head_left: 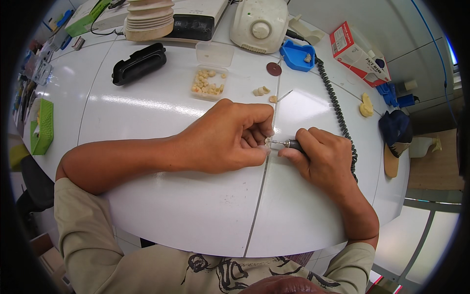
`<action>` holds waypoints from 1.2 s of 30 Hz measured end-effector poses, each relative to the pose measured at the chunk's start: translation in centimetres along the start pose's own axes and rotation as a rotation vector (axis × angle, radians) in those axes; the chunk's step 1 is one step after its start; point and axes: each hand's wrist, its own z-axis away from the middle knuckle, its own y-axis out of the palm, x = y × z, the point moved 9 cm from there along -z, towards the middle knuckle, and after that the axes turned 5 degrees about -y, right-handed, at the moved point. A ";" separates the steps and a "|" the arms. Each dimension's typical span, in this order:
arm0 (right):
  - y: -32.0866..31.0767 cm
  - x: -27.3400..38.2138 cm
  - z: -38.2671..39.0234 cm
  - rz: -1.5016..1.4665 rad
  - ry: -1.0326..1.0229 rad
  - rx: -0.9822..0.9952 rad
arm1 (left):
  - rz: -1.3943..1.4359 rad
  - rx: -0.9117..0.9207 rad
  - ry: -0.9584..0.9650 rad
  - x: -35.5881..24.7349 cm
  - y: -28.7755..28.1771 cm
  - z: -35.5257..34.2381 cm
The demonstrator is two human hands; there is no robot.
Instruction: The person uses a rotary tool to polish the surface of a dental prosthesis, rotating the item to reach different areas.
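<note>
Near the middle of the white table, my left hand [223,137] pinches a small whitish tooth crown [268,141] between thumb and curled fingers, which partly cover it. From the right, my right hand [325,154] grips a dark rotary handpiece [295,145]. Its thin metal bur [278,142] points left and reaches the crown; whether they touch I cannot tell. Beyond my hands lie a few loose tooth-like pieces [261,91] and a thin metal bur on the table [285,95]. A clear lidded box [194,90] holds several yellowish tooth crowns [209,83].
A coiled black cord [334,98] runs along my right side toward a cream control unit [259,27]. Farther back are a blue tray [289,62], a brown disc [273,69], a red-and-white carton [355,51] and a black case [139,63]. A green basket [45,127] stands far left.
</note>
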 end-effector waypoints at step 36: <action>-0.2 -1.0 0.2 -0.131 0.075 -0.004 | 0.082 0.005 -0.062 0.1 -0.2 0.2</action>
